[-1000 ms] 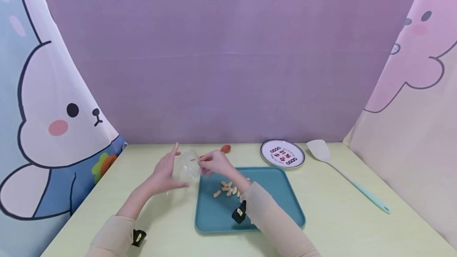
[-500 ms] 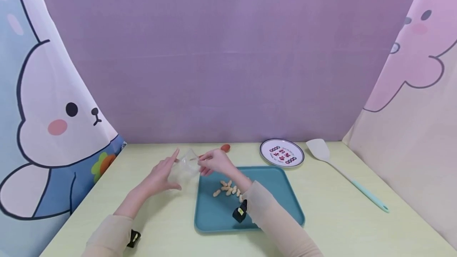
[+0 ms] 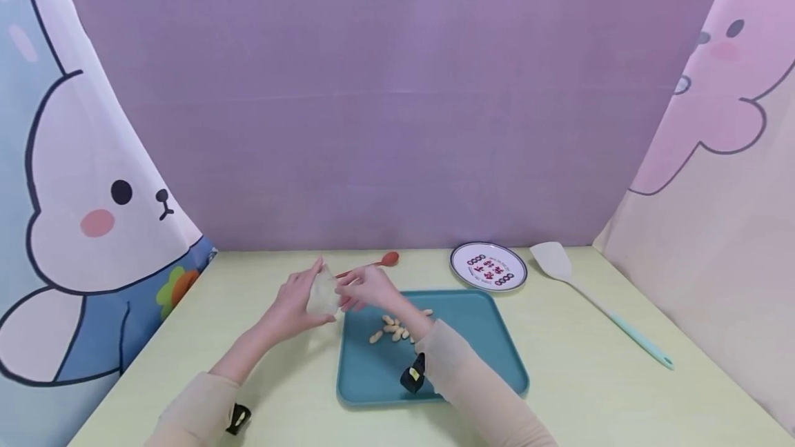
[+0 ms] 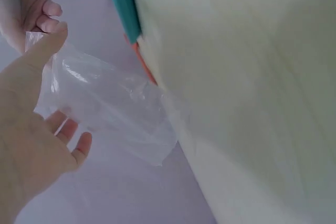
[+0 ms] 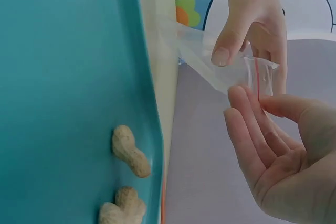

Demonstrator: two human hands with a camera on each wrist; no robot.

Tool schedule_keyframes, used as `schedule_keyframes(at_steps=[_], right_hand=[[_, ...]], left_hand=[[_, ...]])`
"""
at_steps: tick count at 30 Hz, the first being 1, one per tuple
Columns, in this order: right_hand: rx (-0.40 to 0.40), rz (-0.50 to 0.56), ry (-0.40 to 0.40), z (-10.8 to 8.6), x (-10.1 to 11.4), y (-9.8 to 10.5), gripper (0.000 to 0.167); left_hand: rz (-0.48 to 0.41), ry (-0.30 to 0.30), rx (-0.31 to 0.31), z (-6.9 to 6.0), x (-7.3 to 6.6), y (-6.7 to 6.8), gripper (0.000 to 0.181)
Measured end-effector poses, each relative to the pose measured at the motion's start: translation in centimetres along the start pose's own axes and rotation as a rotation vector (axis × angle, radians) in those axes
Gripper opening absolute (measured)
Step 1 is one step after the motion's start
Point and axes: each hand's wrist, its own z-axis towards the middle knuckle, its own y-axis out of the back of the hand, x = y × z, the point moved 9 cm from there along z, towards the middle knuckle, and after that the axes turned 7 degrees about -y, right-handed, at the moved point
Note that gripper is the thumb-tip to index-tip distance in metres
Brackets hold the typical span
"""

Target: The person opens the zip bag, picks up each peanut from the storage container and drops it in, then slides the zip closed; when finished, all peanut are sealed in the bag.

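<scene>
A clear plastic bag (image 3: pixel 324 293) with a red line along its mouth hangs between the two hands, left of the tray. The left hand (image 3: pixel 297 301) is curved round the bag's side, its thumb and fingers on the film. In the right wrist view the right hand (image 5: pixel 294 156) pinches the bag's mouth edge between thumb and fingers, and the bag (image 5: pixel 210 51) stretches away toward the left hand (image 5: pixel 257 19). Seen from the left wrist, the bag (image 4: pixel 115 98) looks crumpled, with no contents visible. Several peanuts (image 3: pixel 395 329) lie on the teal tray (image 3: pixel 373 381), partly behind the right forearm.
A red spoon (image 3: pixel 390 259) lies behind the hands at the table's back. Behind the tray is a round plate (image 3: pixel 488 267) with red writing. A long spatula (image 3: pixel 599 304) with a white head and mint handle lies at the right. A purple cloth hangs behind the table.
The left hand has moved right, nearer the right hand, and now lies round the bag. The right hand has shifted slightly left, still pinching the bag. More of the spoon's handle shows.
</scene>
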Motion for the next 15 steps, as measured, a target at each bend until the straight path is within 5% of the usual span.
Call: schedule_keyframes(at_steps=[6,15], right_hand=[[0.033,-0.039,0.015,-0.05,-0.49,-0.46,0.02],[-0.001,-0.068,0.062,-0.46,0.05,0.33,0.025]], left_hand=[[-0.052,-0.055,0.008,-0.65,0.37,-0.53,0.094],[-0.144,-0.13,-0.004,-0.78,0.38,-0.83,0.099]])
